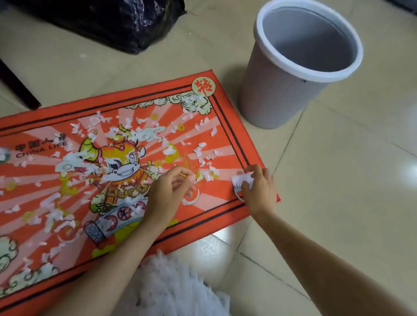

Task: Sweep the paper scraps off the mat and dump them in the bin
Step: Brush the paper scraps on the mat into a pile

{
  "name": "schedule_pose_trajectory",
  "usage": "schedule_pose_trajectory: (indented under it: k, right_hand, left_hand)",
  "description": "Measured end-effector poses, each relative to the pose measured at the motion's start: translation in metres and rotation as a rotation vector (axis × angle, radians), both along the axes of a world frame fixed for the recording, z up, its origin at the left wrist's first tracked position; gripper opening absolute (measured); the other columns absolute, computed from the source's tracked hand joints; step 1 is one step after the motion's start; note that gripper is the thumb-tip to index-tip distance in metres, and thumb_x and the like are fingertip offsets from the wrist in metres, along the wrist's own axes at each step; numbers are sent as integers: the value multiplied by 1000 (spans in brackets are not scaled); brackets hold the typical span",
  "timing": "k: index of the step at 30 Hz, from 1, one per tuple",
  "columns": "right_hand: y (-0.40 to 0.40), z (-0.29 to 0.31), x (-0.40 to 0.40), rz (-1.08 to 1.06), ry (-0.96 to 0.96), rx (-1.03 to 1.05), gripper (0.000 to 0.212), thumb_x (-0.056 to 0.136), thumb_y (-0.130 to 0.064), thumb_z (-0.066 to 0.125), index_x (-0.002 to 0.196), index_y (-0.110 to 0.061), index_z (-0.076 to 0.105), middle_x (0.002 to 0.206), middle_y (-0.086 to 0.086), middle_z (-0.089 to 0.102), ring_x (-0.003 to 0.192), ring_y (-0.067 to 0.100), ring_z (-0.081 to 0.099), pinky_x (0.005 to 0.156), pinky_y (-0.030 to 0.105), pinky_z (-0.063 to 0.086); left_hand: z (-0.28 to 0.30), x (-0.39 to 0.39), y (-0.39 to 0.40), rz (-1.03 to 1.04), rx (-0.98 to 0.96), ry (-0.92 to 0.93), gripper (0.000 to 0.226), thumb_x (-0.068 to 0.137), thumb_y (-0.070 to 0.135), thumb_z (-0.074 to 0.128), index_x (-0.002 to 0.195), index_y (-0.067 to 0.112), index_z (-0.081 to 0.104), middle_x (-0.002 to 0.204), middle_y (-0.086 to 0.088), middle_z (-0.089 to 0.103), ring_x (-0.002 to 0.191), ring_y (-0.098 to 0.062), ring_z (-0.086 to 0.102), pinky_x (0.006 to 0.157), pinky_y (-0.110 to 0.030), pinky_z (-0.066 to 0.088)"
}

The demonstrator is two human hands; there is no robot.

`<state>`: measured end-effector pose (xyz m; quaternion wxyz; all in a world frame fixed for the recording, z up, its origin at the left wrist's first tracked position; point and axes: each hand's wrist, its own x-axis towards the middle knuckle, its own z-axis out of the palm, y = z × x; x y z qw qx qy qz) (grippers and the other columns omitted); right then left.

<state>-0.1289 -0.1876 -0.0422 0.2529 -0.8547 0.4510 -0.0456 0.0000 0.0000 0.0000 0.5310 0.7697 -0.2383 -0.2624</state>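
A red cartoon-printed mat point(226, 199) lies on the tiled floor, strewn with several white paper scraps point(198, 149). A grey bin point(277, 93) with a white rim stands upright and empty just beyond the mat's far right corner. My left hand point(169, 192) hovers over the right part of the mat, fingers curled, thumb and forefinger pinching something small and thin. My right hand point(260, 189) rests at the mat's near right corner and grips a small white brush point(242, 180), its bristles on the mat's border.
A black plastic bag point(94, 6) sits on the floor behind the mat. A dark furniture leg point(11, 80) runs along the left. White feathery fabric point(181, 298) lies at the mat's near edge by my arms. Bare tiles spread to the right.
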Motion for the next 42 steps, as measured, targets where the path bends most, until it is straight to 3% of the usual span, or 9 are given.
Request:
schedule_pose_trajectory:
  k: [7,10,13,23,28,31,35,39,42]
  right_hand:
    - [-5,-21,-25,-152,169,37,34,86,-20,60,115,-15,44,118,7,53,112,31,50,91,41,37]
    - [-10,-26,-26,-131,234,31,33,86,-22,62,111,-14,41,118,8,57,110,33,51,88,41,36]
    - [-12,-22,-27,-53,304,-45,33,85,-26,61,107,-15,40,115,6,59,106,32,50,84,40,33]
    - [10,19,21,90,163,-200,38,73,-44,59,101,-25,42,93,-1,63,102,30,47,91,42,34]
    - [39,34,64,288,-27,-144,37,76,-35,65,104,-26,43,102,-6,62,100,24,47,59,29,39]
    - [61,40,94,454,-60,-159,35,77,-32,66,101,-27,41,101,-7,60,97,23,50,59,31,46]
    - [100,42,131,683,4,-176,33,76,-31,63,102,-25,43,100,-3,59,87,30,59,60,32,40]
    - [150,48,166,837,78,-188,35,79,-31,61,108,-24,44,107,-2,54,85,32,62,59,33,44]
    - [186,50,188,953,64,-175,31,82,-32,59,108,-26,44,107,-3,53,82,31,62,57,30,41]
  left_hand:
    - [-21,-10,18,-36,139,39,9,96,24,60,89,24,66,75,5,73,70,-8,70,74,-44,59]
    - [-20,-5,23,-49,156,14,10,96,23,60,90,22,66,76,8,73,69,-5,68,72,-37,58]
    - [-22,0,28,-41,149,22,10,96,25,60,91,21,67,75,6,73,70,-8,69,73,-42,58]
    - [-25,11,38,26,92,16,4,94,31,61,92,32,64,77,11,72,72,-7,69,72,-49,58]
    - [-21,24,68,135,51,0,13,92,45,54,96,36,62,85,8,71,76,-7,69,72,-49,57]
    - [-23,34,97,226,37,-29,17,90,48,53,102,37,60,89,5,71,78,-13,70,70,-48,57]
    - [-30,42,143,328,60,-98,24,98,32,56,120,26,54,93,6,67,79,-11,68,72,-44,56]
    - [-31,48,188,416,75,-148,46,88,56,46,125,30,52,105,11,65,90,0,63,73,-28,54]
    - [-37,49,219,469,89,-149,49,89,57,49,129,29,49,102,9,63,87,-4,65,66,-37,58]
